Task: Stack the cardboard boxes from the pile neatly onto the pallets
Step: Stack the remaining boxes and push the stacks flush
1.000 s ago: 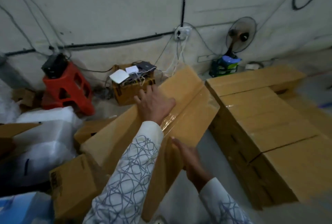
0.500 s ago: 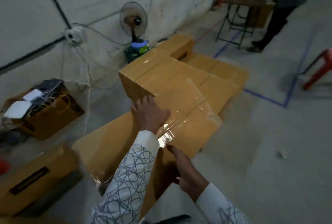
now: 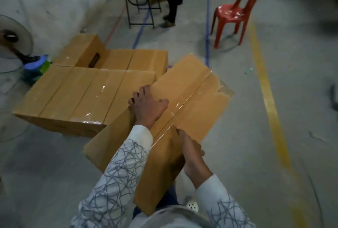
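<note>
Waiting stack (image 3: 86, 98): at ten o'clock, tops level, so my next one sits flush.
Carried box (image 3: 192, 100): centre, tilted, beside that stack.
Left hand (image 3: 148, 107): fingers hooked over its far edge, steadying.
Right hand (image 3: 192, 153): gripping its near side, bearing weight.

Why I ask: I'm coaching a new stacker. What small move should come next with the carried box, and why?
Probably level the carried box and ease it left toward the stacked boxes. It hangs tilted in the air, the left hand gripping its left edge and the right hand its near end, close beside the row's right end.
</note>
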Demonstrator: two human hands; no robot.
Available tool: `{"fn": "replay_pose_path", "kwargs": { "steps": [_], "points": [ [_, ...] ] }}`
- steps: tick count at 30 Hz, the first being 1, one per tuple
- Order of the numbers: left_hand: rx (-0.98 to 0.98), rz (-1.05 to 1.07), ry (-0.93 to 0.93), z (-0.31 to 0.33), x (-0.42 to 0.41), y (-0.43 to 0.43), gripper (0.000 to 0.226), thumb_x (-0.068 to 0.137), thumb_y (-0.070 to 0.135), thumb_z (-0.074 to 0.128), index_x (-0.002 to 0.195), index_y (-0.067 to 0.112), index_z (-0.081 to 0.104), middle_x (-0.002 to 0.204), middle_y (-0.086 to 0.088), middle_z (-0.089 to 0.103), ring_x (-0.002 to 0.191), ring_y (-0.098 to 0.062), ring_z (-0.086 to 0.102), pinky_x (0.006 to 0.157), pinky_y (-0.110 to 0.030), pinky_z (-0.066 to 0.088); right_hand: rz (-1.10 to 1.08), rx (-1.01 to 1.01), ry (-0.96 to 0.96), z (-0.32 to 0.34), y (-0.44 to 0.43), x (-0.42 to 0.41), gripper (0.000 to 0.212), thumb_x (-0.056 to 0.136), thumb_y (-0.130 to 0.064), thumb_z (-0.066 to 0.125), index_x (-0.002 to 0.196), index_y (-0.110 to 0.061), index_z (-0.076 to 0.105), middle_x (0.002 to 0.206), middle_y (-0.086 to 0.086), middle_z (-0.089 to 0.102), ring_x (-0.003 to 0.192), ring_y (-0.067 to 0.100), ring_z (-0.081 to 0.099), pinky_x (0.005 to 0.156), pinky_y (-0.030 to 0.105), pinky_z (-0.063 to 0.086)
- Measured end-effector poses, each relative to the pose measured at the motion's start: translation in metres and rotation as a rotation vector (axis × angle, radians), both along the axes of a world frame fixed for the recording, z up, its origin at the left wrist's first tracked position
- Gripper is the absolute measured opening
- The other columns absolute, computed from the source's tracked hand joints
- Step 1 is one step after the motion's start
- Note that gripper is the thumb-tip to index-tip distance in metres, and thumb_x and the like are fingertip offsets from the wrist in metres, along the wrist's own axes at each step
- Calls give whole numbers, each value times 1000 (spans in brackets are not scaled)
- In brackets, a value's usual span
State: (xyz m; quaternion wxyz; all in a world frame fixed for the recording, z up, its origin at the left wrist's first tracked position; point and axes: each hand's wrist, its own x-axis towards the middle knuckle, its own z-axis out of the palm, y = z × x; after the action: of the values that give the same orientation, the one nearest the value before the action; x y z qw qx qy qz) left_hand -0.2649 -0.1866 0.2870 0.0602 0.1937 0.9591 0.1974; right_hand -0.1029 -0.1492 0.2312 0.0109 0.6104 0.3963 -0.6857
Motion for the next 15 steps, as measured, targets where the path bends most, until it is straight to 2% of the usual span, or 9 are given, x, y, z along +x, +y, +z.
{"fn": "replay_pose_path", "kwargs": {
  "steps": [6, 9, 15],
  "points": [
    [85, -133, -27, -17, -48, 149, 78, 80, 52, 66, 149, 22, 42, 147, -3, 47, 136, -33, 38, 116, -52, 24, -143, 38, -70, -22, 118, -44, 120, 62, -79, 79, 149, -10, 32, 140, 13, 36, 127, 36, 42, 111, 54, 43],
    [115, -196, -40, -27, -81, 226, 77, 80, 50, 67, 148, 21, 43, 148, -3, 48, 137, -31, 37, 115, -49, 22, -183, 45, -78, -30, 182, -79, 120, 62, -81, 77, 151, -14, 33, 140, 12, 38, 126, 35, 43, 109, 53, 45],
    [156, -260, -138, -16, -163, 359, 75, 82, 50, 69, 147, 22, 42, 146, -4, 49, 138, -30, 38, 116, -47, 20, -232, 87, -53, -15, 305, -157, 120, 57, -84, 71, 150, -15, 37, 137, 10, 40, 124, 34, 44, 107, 52, 46]
  ]
}}
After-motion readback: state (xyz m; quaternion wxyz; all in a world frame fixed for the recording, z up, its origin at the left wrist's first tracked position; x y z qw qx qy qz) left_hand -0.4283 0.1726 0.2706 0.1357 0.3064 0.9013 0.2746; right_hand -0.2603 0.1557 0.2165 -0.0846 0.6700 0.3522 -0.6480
